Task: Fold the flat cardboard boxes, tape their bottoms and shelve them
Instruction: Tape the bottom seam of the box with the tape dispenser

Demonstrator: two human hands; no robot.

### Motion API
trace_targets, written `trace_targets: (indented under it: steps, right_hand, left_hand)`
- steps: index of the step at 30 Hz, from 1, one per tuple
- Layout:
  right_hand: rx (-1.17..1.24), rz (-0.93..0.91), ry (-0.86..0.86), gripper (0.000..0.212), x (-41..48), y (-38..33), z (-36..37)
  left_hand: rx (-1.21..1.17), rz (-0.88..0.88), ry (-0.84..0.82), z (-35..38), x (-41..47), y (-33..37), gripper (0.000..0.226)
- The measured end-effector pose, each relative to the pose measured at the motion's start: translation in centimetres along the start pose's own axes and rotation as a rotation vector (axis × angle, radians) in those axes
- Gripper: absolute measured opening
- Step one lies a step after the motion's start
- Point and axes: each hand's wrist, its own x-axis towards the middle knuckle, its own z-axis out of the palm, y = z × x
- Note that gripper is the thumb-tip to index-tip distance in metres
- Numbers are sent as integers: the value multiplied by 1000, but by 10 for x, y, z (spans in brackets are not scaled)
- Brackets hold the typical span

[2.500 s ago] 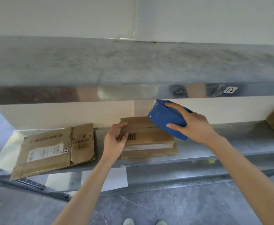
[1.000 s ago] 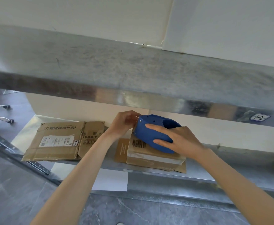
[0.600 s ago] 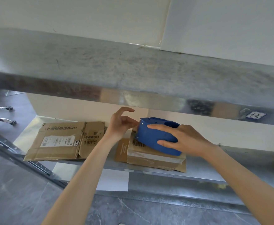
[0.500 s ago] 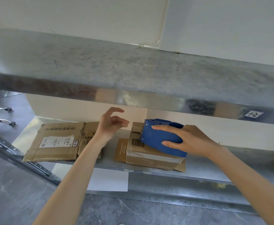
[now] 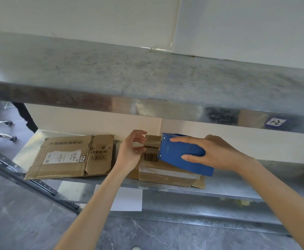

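A folded brown cardboard box (image 5: 167, 173) with a barcode stands on the lower metal shelf (image 5: 237, 186), bottom flaps up. My right hand (image 5: 218, 154) grips a blue tape dispenser (image 5: 181, 156), which lies on top of the box with its front end at the seam between the flaps. My left hand (image 5: 130, 153) is at the box's left end, its curved fingers and thumb pinching the edge of the flaps just ahead of the dispenser. To the left on the same shelf lies a flat cardboard box (image 5: 66, 156) with a white label.
The upper metal shelf (image 5: 147, 78) hangs low over the box, with a small tag (image 5: 275, 122) on its front edge. A white sheet (image 5: 127, 199) lies below the lower shelf. Chrome chair legs (image 5: 1, 130) stand far left on the grey floor.
My left hand lifted off to the left, then came back and took hold of the box's left end. The dispenser has slid a little to the right along the box top.
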Motion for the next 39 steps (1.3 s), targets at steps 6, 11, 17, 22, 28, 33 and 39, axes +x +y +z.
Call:
trace_targets:
  steps: [6, 11, 17, 22, 28, 33, 39]
  right_hand:
    - [79, 16, -33, 44, 3, -5, -4]
    - [101, 35, -32, 42, 17, -5, -6]
    - [68, 60, -99, 44, 35, -6, -5]
    - [59, 75, -110, 42, 36, -15, -9]
    - [32, 80, -130, 41, 33, -25, -12]
    - [38, 90, -123, 43, 32, -19, -8]
    - [25, 84, -122, 43, 32, -17, -5]
  left_hand:
    - [88, 9, 29, 8, -1, -2, 55]
    - [93, 0, 58, 6, 0, -4, 51]
    - [-127, -182, 97, 1, 6, -5, 45]
    - [-237, -250, 139, -1, 12, -3, 30]
    - [-167, -278, 149, 2, 20, -11, 29]
    - [-100, -304, 120, 4, 22, -18, 30]
    - [-56, -329, 65, 8, 20, -29, 24]
